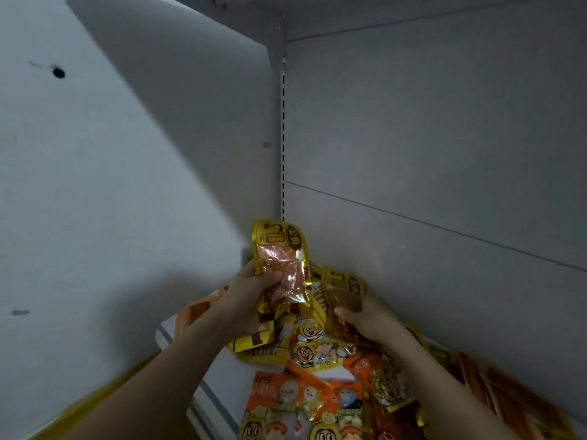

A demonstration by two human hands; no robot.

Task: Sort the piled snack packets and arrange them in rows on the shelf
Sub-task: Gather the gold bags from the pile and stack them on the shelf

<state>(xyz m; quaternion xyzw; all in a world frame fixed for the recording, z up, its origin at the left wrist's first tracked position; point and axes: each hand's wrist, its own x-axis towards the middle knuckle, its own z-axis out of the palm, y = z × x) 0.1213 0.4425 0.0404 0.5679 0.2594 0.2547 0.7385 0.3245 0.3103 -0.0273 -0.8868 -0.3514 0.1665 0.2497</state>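
My left hand (246, 300) grips a bunch of gold-edged packets with clear windows; the top gold packet (281, 252) stands upright above the pile. My right hand (368, 317) pinches another gold packet (344, 289) of the same kind, lifted just off the heap beside the back panel. Under both hands lies a jumbled pile of snack packets (320, 389) on the white shelf (219, 385): orange and yellow ones with cartoon faces, and more gold ones. Part of the pile is hidden by my arms.
The grey back panel (428, 160) rises behind the pile, with a slotted upright (283, 128) at the corner. A white side wall (104, 185) closes the left. More orange packets (495, 392) lie along the back at right, and some sit at the shelf's left end (197, 309).
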